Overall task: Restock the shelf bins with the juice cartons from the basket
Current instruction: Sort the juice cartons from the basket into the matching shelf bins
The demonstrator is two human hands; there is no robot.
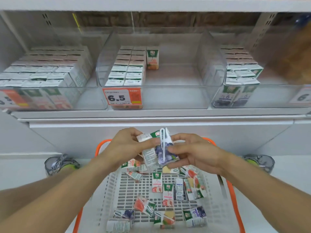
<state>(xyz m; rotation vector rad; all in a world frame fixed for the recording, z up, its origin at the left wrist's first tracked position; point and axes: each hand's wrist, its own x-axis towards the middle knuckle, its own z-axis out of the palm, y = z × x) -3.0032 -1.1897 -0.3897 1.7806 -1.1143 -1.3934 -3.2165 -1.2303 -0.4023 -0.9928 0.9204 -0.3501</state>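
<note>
We see loose cartons (157, 182) lying flat in our basket (217, 204). Above it, our left hand (125, 145) and right hand (193, 153) pinch two upright juice cartons (164, 149), tops tilted toward the clear shelf bins (171, 96).

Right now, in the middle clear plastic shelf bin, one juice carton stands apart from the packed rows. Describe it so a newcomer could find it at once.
Find the middle clear plastic bin on the white shelf, the one with the orange 6.5 price tag on its front. At its back, right of the packed two-column block of cartons, stands the lone green-topped orange-fruit carton. Only it shows its printed front, marked 08, with bare bin floor to its right.
</note>
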